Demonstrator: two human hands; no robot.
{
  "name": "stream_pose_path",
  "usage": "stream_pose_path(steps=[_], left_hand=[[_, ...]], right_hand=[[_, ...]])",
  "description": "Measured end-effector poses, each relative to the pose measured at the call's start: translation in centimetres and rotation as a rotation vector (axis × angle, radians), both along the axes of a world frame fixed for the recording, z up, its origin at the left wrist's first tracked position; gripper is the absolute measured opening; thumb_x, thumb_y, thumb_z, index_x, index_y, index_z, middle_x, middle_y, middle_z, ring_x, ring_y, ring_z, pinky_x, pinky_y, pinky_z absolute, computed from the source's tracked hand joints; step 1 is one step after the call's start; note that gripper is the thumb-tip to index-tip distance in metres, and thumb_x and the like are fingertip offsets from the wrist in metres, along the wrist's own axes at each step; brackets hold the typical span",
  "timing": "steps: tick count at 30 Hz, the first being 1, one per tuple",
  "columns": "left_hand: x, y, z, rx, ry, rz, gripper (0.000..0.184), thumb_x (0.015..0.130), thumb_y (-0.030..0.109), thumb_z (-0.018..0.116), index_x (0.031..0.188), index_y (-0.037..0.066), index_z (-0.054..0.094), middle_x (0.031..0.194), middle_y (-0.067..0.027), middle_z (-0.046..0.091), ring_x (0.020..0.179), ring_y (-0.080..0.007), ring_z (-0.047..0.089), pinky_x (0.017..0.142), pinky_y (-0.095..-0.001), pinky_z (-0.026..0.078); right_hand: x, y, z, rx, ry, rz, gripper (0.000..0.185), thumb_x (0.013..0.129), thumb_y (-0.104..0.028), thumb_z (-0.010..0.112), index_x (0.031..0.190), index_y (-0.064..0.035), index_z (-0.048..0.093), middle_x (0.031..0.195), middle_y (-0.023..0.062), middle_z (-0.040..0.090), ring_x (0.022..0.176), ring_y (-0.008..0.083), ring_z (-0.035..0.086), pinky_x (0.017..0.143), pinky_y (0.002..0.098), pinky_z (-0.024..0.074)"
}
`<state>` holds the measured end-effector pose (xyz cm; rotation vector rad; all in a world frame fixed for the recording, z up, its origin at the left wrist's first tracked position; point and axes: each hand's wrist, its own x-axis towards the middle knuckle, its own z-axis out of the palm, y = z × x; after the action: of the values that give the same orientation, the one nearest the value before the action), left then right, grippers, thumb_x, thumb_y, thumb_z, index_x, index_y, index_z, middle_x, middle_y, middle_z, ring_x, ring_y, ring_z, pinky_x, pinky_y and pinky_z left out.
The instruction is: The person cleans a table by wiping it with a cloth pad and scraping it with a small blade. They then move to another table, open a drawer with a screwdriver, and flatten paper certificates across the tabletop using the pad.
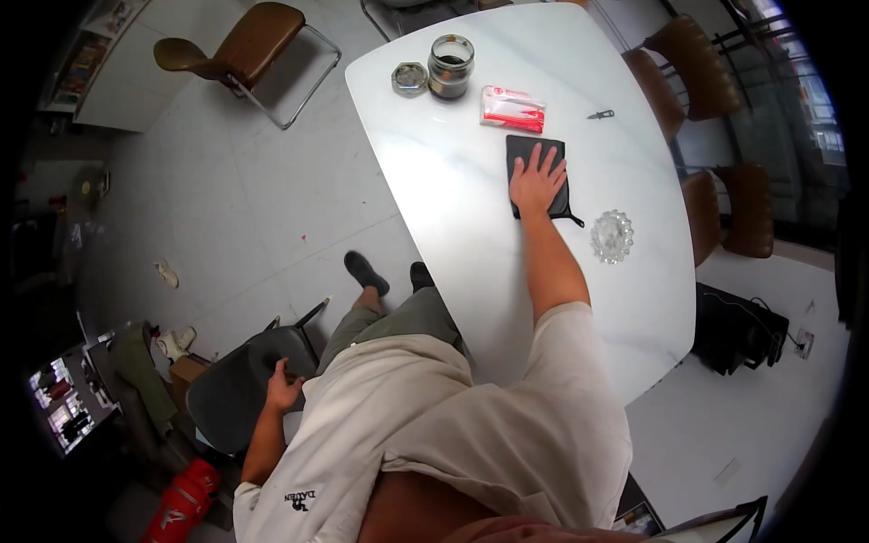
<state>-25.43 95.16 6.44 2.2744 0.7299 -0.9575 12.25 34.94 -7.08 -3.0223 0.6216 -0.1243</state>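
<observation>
My right hand [538, 181] lies flat, its fingers spread, on a flat black pouch [544, 150] with a short strap at its near right corner. The pouch rests on the white table [453, 181]. Just beyond it is a red and white tissue pack [513, 109]. A small dark knife-like tool [600, 115] lies to the right of the pack. Nearer to me, right of the pouch, sits a clear scalloped glass dish [612, 237]. My left hand [285, 387] hangs by my side near a dark chair [226, 398], its fingers loosely bent and apart, nothing visible in them.
At the table's far end stands an open glass jar [451, 68] with dark contents, next to a faceted glass lid [409, 79]. Brown chairs [695, 68] line the right side. Another brown chair [258, 41] stands far left. A black box with cables [738, 330] is on the floor at right.
</observation>
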Motion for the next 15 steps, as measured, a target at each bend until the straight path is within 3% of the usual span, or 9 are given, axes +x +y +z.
stream_pose_path(steps=[7,10,12,15], left_hand=[[5.8,3.1,-1.3,-0.050,-0.054,-0.053,0.064,0.083,0.011,0.074,0.138,0.004,0.043,0.098,-0.0167,0.069,0.088,-0.0262,0.071,0.078,-0.0378,0.055],[8.7,6.2,-3.8,-0.088,-0.090,-0.109,0.062,0.083,0.010,0.073,0.137,0.005,0.043,0.097,-0.0166,0.069,0.087,-0.0266,0.071,0.077,-0.0380,0.055],[10.8,8.2,-5.6,-0.098,-0.110,-0.175,0.062,0.083,0.010,0.073,0.137,0.006,0.044,0.097,-0.0166,0.069,0.086,-0.0275,0.070,0.077,-0.0382,0.055],[15.9,9.2,-4.3,-0.132,-0.075,-0.139,0.060,0.084,0.011,0.071,0.137,0.006,0.044,0.098,-0.0149,0.068,0.084,-0.0255,0.070,0.076,-0.0375,0.056]], right_hand=[[4.5,2.6,0.8,0.031,0.102,-0.197,0.067,0.102,-0.053,0.026,0.157,-0.0159,0.024,0.163,0.0173,0.016,0.148,0.0485,0.010,0.120,0.0551,0.0036],[1.8,9.4,0.3,-0.049,0.139,0.024,0.068,0.101,-0.056,0.028,0.156,-0.0173,0.027,0.164,0.0143,0.017,0.148,0.0412,0.018,0.119,0.0554,0.0090],[-1.3,16.6,1.8,-0.085,0.203,0.261,0.068,0.100,-0.055,0.031,0.156,-0.0179,0.029,0.163,0.0136,0.020,0.147,0.0411,0.021,0.119,0.0548,0.0096],[-5.5,22.2,3.9,0.249,0.006,0.523,0.064,0.091,-0.045,0.059,0.146,-0.0168,0.046,0.158,0.0144,0.031,0.146,0.0436,0.022,0.118,0.0554,0.0184]])
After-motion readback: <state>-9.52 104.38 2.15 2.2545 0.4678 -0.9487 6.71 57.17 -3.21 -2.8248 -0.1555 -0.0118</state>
